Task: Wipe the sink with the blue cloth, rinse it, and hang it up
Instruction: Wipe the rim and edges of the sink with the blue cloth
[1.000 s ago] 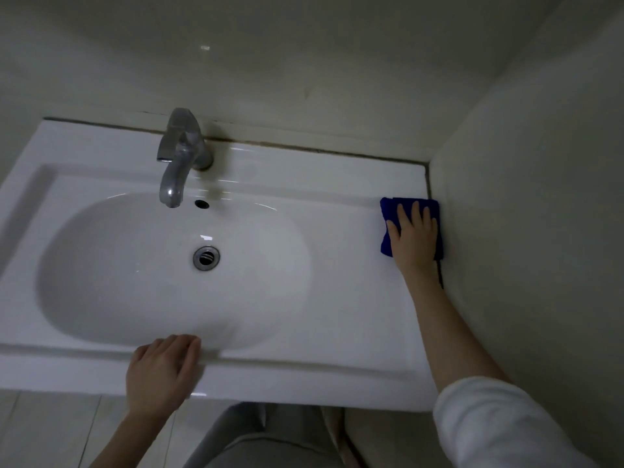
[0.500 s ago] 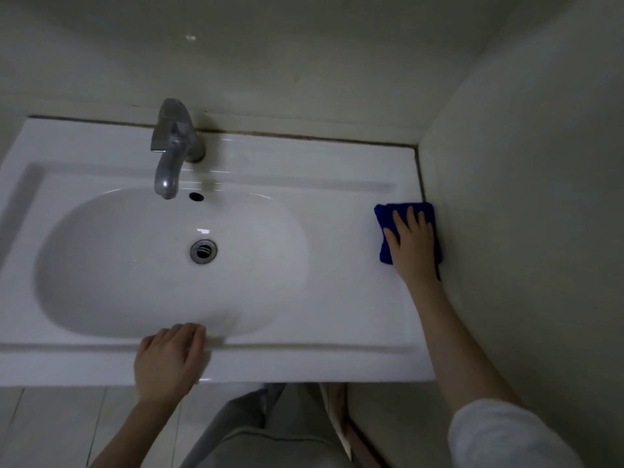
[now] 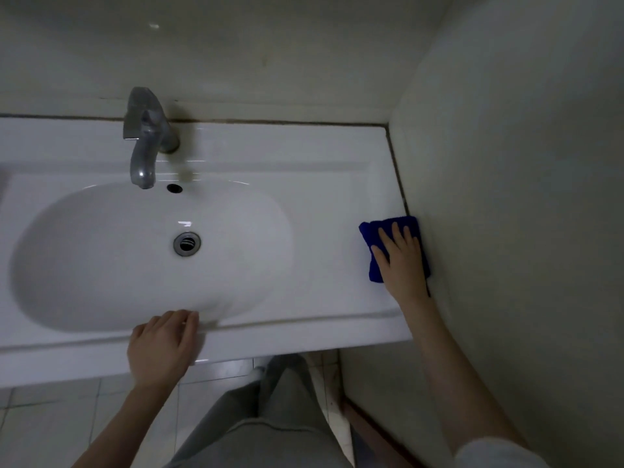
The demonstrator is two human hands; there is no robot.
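Sink (image 3: 320, 184), white: right hand (image 3: 403, 261) flat, fingers spread, pressing blue cloth (image 3: 371, 231); left hand (image 3: 162, 346) curled, empty, on front rim.

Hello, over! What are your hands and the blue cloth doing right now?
Right hand flat on blue cloth, sink ledge by wall. Left hand on front rim. Nothing blocking.

The right hand (image 3: 403, 261) lies flat on the blue cloth (image 3: 369, 231) and hides most of it; only the far edge and the left side show. The sink (image 3: 320, 197) is cut off by the left edge of the picture. The left hand (image 3: 162, 346) is a little blurred. Both forearms leave the picture at the bottom edge.
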